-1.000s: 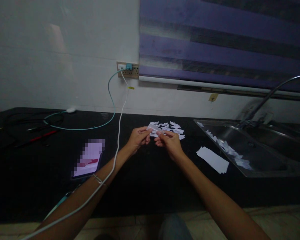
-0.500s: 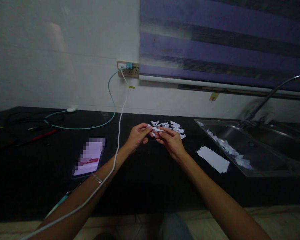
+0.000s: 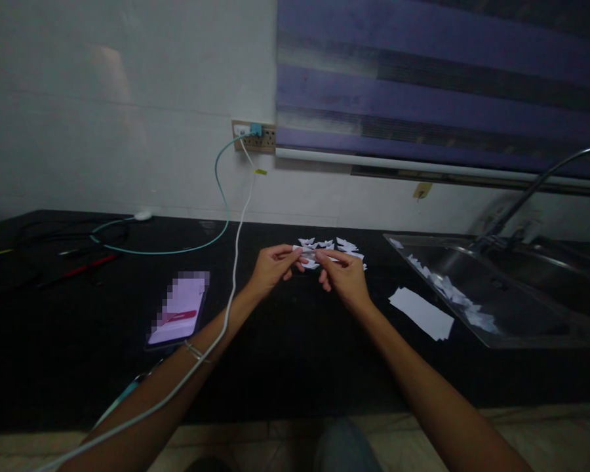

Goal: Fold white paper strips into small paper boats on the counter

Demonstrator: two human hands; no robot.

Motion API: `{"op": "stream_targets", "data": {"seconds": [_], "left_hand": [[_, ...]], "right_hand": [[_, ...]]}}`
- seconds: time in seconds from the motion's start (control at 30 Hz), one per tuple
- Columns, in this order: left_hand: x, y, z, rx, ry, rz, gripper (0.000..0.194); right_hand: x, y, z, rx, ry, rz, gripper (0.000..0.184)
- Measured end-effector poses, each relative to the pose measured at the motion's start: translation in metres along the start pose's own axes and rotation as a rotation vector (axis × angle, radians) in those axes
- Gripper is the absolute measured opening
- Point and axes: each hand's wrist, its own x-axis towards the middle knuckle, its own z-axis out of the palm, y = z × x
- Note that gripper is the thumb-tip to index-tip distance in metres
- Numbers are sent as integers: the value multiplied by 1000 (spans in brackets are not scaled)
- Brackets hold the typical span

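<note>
Gripping small white folded paper piece point(image 3: 309, 252) betw. L hand point(image 3: 273, 270) & R hand point(image 3: 348, 278); prob. best to crease evenly, w/o tugging

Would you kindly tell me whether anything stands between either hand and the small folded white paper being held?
Nothing visible does: the left hand and right hand both pinch the paper. A thin white cable crosses the left forearm.
</note>
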Motion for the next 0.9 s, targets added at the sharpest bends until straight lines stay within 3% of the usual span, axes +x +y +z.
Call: {"op": "stream_targets", "data": {"seconds": [0.17,0.3,0.6,0.9], "left_hand": [[1,-5,1,12,10,13,32],[2,-6,2,15,17,15,30],[3,-10,1,85,47,71,25],[-1,-10,6,95,14,86,25]], "right_hand": [[1,1,1,133,-20,82,43],[0,0,3,188,-23,41,34],[3,9,5,118,27,18,30],[4,3,2,-76,101,-110,23]]}}
